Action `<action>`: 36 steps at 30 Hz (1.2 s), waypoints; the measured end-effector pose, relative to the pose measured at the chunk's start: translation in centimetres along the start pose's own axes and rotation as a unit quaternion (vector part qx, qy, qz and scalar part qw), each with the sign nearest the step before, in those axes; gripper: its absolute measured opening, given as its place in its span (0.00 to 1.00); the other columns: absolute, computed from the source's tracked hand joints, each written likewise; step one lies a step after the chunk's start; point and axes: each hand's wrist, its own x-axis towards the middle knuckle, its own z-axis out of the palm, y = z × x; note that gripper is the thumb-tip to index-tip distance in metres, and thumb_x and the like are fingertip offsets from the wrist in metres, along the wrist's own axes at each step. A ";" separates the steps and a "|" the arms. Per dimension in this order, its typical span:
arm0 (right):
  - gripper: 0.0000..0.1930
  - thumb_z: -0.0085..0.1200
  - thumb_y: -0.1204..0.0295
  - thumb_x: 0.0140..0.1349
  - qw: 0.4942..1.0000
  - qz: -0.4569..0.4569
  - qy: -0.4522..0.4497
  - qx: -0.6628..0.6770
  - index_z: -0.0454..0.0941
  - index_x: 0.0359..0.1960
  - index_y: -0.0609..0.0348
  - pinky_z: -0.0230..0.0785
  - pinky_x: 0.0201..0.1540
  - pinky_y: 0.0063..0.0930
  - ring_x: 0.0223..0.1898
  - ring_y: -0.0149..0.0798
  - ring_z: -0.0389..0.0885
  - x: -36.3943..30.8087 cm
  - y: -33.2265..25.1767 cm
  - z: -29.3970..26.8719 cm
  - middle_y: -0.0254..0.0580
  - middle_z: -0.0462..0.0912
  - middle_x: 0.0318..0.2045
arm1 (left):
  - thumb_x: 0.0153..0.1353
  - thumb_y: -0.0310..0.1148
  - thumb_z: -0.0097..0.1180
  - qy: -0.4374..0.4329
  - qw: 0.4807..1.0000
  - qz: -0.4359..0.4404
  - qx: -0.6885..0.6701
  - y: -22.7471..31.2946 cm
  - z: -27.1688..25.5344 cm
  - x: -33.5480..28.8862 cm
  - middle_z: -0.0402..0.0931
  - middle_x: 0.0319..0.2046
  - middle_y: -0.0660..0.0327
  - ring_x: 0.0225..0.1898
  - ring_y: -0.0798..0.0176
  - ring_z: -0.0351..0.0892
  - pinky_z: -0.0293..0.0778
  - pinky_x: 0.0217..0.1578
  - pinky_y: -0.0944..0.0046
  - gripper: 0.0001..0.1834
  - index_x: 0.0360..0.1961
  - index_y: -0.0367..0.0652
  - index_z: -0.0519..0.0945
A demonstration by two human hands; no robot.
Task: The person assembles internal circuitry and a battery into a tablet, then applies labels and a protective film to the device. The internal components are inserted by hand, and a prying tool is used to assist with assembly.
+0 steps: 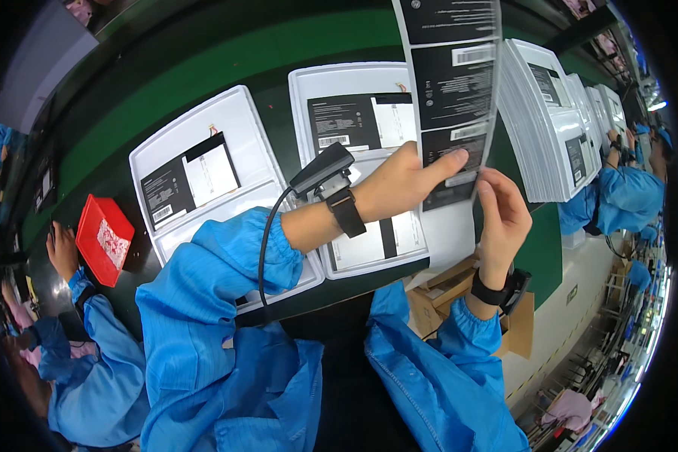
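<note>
My left hand (395, 181) grips a long strip of black printed labels (456, 83), its thumb lying flat on the front. The strip rises from my hand past the top of the view. At the strip's lower right edge, the thumb and forefinger of my right hand (503, 218) are pinched together. Beneath my left hand lies a white plastic tray (300, 90) with a black label (344, 120) and a white label in it. To its left is a second white tray (258, 135), which also bears a black label (167, 194) and a white one.
A tall stack of white trays (521, 132) stands on the right of the dark green table. At the left, a red bin (90, 226) sits by a co-worker's hand (62, 252). An opened cardboard box (521, 324) is below the table edge. Other people work at the far right.
</note>
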 end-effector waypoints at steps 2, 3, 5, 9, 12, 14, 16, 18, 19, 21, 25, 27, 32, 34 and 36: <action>0.07 0.63 0.83 0.60 1.000 -0.025 0.007 -0.013 0.84 0.41 0.67 0.73 0.44 0.21 0.42 0.30 0.82 0.0 -0.2 -0.2 0.42 0.86 0.42 | 0.74 0.39 0.53 0.014 0.999 0.027 -0.015 0.2 0.3 -0.2 0.80 0.52 0.59 0.50 0.68 0.81 0.77 0.49 0.68 0.20 0.58 0.36 0.77; 0.07 0.64 0.84 0.59 0.998 -0.048 0.016 -0.025 0.85 0.39 0.67 0.72 0.42 0.21 0.40 0.30 0.82 0.0 -0.2 -0.2 0.41 0.86 0.40 | 0.75 0.39 0.53 0.026 0.998 -0.006 -0.059 0.8 0.3 -0.5 0.80 0.52 0.59 0.49 0.68 0.81 0.79 0.48 0.68 0.20 0.59 0.36 0.76; 0.08 0.64 0.85 0.58 0.998 -0.055 0.009 -0.026 0.85 0.39 0.66 0.71 0.40 0.21 0.39 0.31 0.82 0.1 -0.8 0.2 0.41 0.86 0.39 | 0.75 0.39 0.52 0.033 0.992 -0.042 -0.118 1.2 0.1 -1.1 0.79 0.52 0.60 0.51 0.68 0.81 0.81 0.48 0.67 0.20 0.61 0.38 0.74; 0.09 0.65 0.86 0.54 0.991 -0.114 -0.009 -0.068 0.85 0.36 0.65 0.69 0.36 0.21 0.37 0.34 0.81 0.3 -1.8 0.3 0.42 0.86 0.37 | 0.75 0.39 0.52 0.031 0.995 -0.029 -0.085 1.8 0.1 -1.8 0.79 0.52 0.61 0.51 0.69 0.80 0.79 0.49 0.68 0.20 0.60 0.38 0.74; 0.06 0.64 0.85 0.54 0.987 -0.131 -0.031 -0.088 0.82 0.34 0.65 0.69 0.37 0.22 0.35 0.36 0.81 0.3 -2.3 0.3 0.41 0.86 0.35 | 0.75 0.38 0.51 0.041 0.998 0.019 -0.047 1.8 0.3 -1.9 0.81 0.49 0.60 0.50 0.69 0.77 0.74 0.53 0.65 0.19 0.57 0.35 0.78; 0.06 0.63 0.84 0.56 0.987 -0.102 -0.057 -0.109 0.81 0.33 0.65 0.69 0.40 0.24 0.37 0.37 0.81 0.2 -2.9 0.1 0.42 0.84 0.36 | 0.75 0.38 0.51 0.039 0.999 0.019 -0.033 1.7 0.4 -2.1 0.82 0.48 0.59 0.49 0.69 0.77 0.75 0.52 0.65 0.19 0.57 0.34 0.78; 0.05 0.62 0.83 0.57 0.985 -0.074 -0.084 -0.130 0.79 0.33 0.64 0.70 0.42 0.27 0.39 0.39 0.81 0.1 -3.2 0.0 0.43 0.83 0.37 | 0.75 0.38 0.51 0.038 0.999 0.021 -0.019 1.2 0.4 -2.1 0.83 0.47 0.59 0.48 0.69 0.78 0.75 0.51 0.65 0.19 0.56 0.34 0.78; 0.04 0.57 0.83 0.58 0.963 -0.183 -0.079 -0.179 0.76 0.33 0.63 0.70 0.50 0.32 0.46 0.44 0.80 0.3 -3.4 0.1 0.47 0.79 0.41 | 0.74 0.38 0.51 0.080 0.996 0.039 -0.013 0.5 0.4 -1.9 0.84 0.41 0.58 0.42 0.68 0.79 0.75 0.46 0.65 0.18 0.53 0.32 0.80; 0.06 0.54 0.85 0.58 0.957 -0.219 -0.064 -0.180 0.74 0.36 0.62 0.68 0.55 0.36 0.51 0.48 0.78 -0.2 -3.6 -0.6 0.51 0.76 0.46 | 0.74 0.39 0.50 0.132 0.990 0.027 0.045 0.5 0.4 -1.9 0.81 0.31 0.57 0.33 0.68 0.75 0.73 0.37 0.63 0.19 0.44 0.29 0.80; 0.03 0.49 0.78 0.66 0.968 -0.242 0.043 -0.043 0.70 0.40 0.61 0.67 0.57 0.40 0.52 0.49 0.76 -1.2 -3.5 -2.1 0.50 0.76 0.47 | 0.75 0.43 0.48 0.203 0.971 0.030 0.121 -0.2 -0.2 -1.7 0.73 0.16 0.55 0.19 0.67 0.70 0.69 0.23 0.58 0.27 0.29 0.26 0.78; 0.09 0.46 0.67 0.74 0.957 -0.148 0.194 0.157 0.67 0.42 0.60 0.72 0.46 0.36 0.39 0.40 0.76 -2.6 -6.4 -4.1 0.44 0.74 0.36 | 0.68 0.54 0.58 -0.045 0.938 -0.126 0.321 1.5 -1.9 -3.4 0.79 0.22 0.53 0.23 0.62 0.77 0.74 0.27 0.59 0.30 0.39 0.30 0.83; 0.08 0.49 0.69 0.72 0.959 -0.110 0.190 0.178 0.66 0.41 0.60 0.74 0.41 0.33 0.36 0.36 0.76 -3.8 -7.7 -2.1 0.43 0.74 0.34 | 0.59 0.57 0.66 -0.124 0.926 -0.109 0.341 2.4 -0.6 -6.6 0.82 0.34 0.46 0.35 0.55 0.84 0.79 0.38 0.59 0.36 0.50 0.30 0.80; 0.07 0.54 0.79 0.66 0.960 0.081 -0.035 0.265 0.67 0.37 0.64 0.76 0.28 0.24 0.20 0.35 0.80 -6.4 -8.0 1.1 0.48 0.78 0.24 | 0.60 0.41 0.71 -0.001 0.998 -0.055 -0.007 5.0 -0.5 -12.3 0.82 0.46 0.49 0.47 0.58 0.85 0.80 0.50 0.63 0.33 0.60 0.32 0.73; 0.06 0.54 0.83 0.64 0.940 0.159 -0.156 0.259 0.70 0.40 0.66 0.76 0.28 0.24 0.28 0.39 0.86 -6.6 -7.6 1.9 0.57 0.83 0.30 | 0.69 0.32 0.60 0.042 0.974 -0.211 -0.075 6.3 -2.2 -13.4 0.86 0.36 0.55 0.40 0.65 0.87 0.82 0.45 0.67 0.15 0.48 0.29 0.79; 0.13 0.56 0.85 0.62 0.930 0.148 -0.215 0.259 0.72 0.48 0.68 0.78 0.31 0.24 0.37 0.41 0.88 -6.2 -6.4 2.3 0.62 0.85 0.42 | 0.71 0.30 0.57 0.096 0.971 -0.219 0.006 6.9 -3.1 -14.1 0.83 0.23 0.63 0.25 0.74 0.82 0.78 0.30 0.73 0.11 0.36 0.31 0.80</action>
